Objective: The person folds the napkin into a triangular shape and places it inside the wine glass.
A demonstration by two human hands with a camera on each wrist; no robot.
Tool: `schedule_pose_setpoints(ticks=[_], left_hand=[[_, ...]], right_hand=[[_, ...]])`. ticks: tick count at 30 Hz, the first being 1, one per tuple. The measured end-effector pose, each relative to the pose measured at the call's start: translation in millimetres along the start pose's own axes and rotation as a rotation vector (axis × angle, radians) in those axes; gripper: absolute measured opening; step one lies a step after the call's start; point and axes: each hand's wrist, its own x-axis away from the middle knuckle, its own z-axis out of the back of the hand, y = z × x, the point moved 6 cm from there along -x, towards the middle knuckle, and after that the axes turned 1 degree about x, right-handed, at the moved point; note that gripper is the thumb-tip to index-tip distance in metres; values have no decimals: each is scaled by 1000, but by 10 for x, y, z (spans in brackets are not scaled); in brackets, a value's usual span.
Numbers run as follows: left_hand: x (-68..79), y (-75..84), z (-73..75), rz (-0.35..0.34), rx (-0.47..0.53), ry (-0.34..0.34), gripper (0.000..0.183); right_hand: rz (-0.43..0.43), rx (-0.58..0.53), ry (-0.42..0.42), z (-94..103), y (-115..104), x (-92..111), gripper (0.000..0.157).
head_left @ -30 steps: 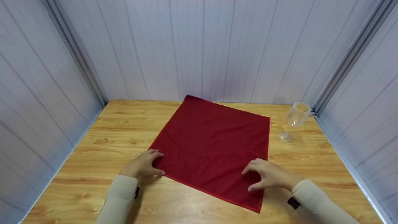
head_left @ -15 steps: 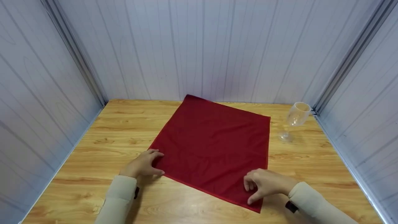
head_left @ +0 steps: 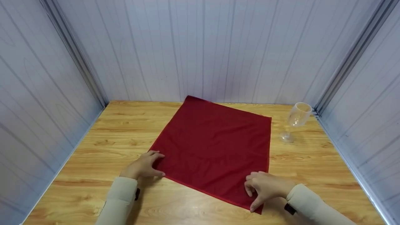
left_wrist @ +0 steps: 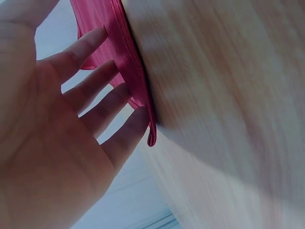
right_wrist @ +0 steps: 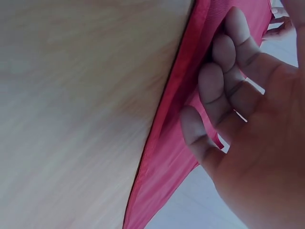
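Note:
A red square cloth [head_left: 215, 140] lies spread on the wooden table, turned at an angle, with hemmed edges and light wrinkles. My left hand [head_left: 142, 165] rests at its left corner, fingers apart and thumb at the front hem. In the left wrist view, the fingertips [left_wrist: 140, 114] reach the cloth's folded hem near that corner. Over the front right corner is my right hand [head_left: 268, 187], fingers bent and thumb pointing down toward the corner tip. The right wrist view has the bent fingertips [right_wrist: 209, 81] against the cloth, just inside its hem.
A clear wine glass [head_left: 299, 115] stands upright at the back right, beyond the cloth's right edge. Pale panelled walls [head_left: 200, 50] enclose the table [head_left: 118, 128] at the back and both sides. The cloth's far corner reaches the back wall.
My right hand has moved toward me along the cloth to its front right corner, and its fingers have bent more. The left hand and the cloth stay in place.

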Motion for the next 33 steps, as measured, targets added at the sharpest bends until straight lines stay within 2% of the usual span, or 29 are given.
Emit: schedule_pose_setpoints(ticks=[11, 17, 28, 33], left_hand=[[10, 13, 20, 3, 16, 4, 71], [15, 37, 19, -5, 15, 0, 71], [-13, 36, 3, 10, 16, -10, 72], [-12, 19, 7, 10, 17, -3, 73]], right_hand=[[2, -34, -17, 9, 13, -26, 22], [15, -75, -15, 12, 20, -43, 14], [-31, -156, -71, 68, 82, -7, 34], [-11, -139, -11, 145, 113, 15, 30]])
